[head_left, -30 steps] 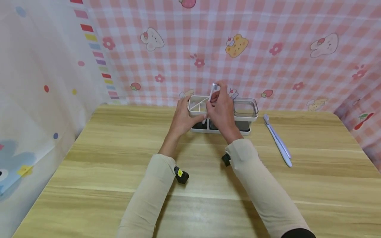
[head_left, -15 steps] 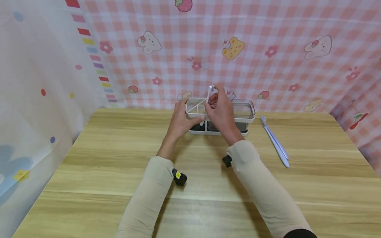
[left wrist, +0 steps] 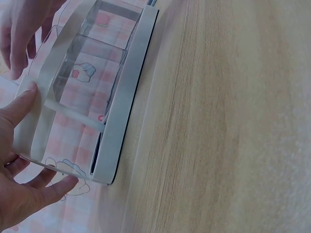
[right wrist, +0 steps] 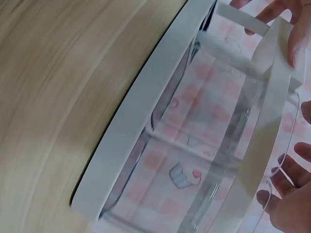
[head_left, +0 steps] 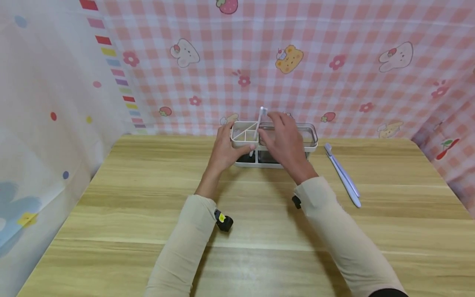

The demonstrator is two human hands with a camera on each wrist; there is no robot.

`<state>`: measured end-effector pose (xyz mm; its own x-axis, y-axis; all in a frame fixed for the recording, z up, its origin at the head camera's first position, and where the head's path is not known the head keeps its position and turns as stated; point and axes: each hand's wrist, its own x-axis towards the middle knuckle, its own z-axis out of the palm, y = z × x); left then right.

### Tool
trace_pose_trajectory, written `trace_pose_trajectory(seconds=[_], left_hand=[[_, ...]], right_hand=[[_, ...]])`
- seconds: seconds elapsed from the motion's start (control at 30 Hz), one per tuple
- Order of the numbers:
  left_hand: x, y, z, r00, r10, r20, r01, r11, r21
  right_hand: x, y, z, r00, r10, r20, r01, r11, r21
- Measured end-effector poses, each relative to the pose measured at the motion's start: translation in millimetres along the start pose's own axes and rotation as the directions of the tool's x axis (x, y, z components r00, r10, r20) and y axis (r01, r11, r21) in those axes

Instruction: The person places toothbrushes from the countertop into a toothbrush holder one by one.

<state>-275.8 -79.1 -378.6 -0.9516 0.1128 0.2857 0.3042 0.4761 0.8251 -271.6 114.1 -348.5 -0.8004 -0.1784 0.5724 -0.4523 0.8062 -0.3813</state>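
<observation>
A white-rimmed, clear-sided toothbrush holder [head_left: 245, 144] stands near the back of the table. My left hand [head_left: 224, 152] grips its left end, thumb on the front rim and fingers around the side, as the left wrist view also shows with the thumb [left wrist: 24, 103]. A white toothbrush [head_left: 259, 121] stands slightly tilted in the divided left part, head up, its lower end showing through the front. Just right of the brush, my right hand [head_left: 285, 142] hovers over the holder with fingers apart and nothing held. In the right wrist view its loosely bent fingers [right wrist: 291, 170] are beside the rim.
Two more toothbrushes [head_left: 343, 175], pale blue and lilac, lie close together on the wooden table [head_left: 148, 214] to the right of the holder. A transparent cup-like insert [head_left: 309, 133] sits in the holder's right part. A pink checked curtain [head_left: 208, 70] hangs right behind.
My right hand has let go of the white toothbrush and drawn back to the right; the brush now stands by itself in the holder. My left hand stays on the holder's left end.
</observation>
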Motion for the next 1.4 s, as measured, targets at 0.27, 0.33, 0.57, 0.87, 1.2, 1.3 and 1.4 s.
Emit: trace_pose_trajectory(seconds=[0.27,0.33,0.57,0.87,1.2,1.3,1.4], left_hand=[[-0.9,-0.6,-0.5,1.000,-0.011,0.003,0.011,1.000,0.005],[-1.0,-0.7,-0.3,1.000,-0.016,0.004,0.016,1.000,0.005],[-0.8,-1.5,-0.7,1.000,-0.013,0.003,0.013,1.000,0.001],[-0.7,-1.1,-0.7,1.000,-0.022,0.011,0.022,1.000,0.004],[0.5,-0.5,-0.6,1.000,0.005,0.003,-0.005,1.000,0.026],[0.7,-1.0,-0.6,1.000,0.010,0.002,-0.010,1.000,0.025],[0.5,-1.8,-0.5,1.000,0.010,0.000,-0.010,1.000,0.024]], right_hand=[[-7,16,-11,1.000,0.019,-0.002,-0.019,0.996,-0.082],[-8,20,-14,1.000,0.013,-0.014,-0.014,0.995,-0.101],[-15,37,-21,1.000,0.004,-0.027,-0.007,0.993,-0.122],[-23,54,-41,0.998,0.035,-0.061,-0.041,0.994,-0.102],[-28,67,-60,0.993,0.103,-0.061,-0.109,0.988,-0.111],[-30,73,-64,0.990,0.127,-0.053,-0.133,0.984,-0.121],[-33,81,-65,0.989,0.139,-0.057,-0.145,0.982,-0.122]])
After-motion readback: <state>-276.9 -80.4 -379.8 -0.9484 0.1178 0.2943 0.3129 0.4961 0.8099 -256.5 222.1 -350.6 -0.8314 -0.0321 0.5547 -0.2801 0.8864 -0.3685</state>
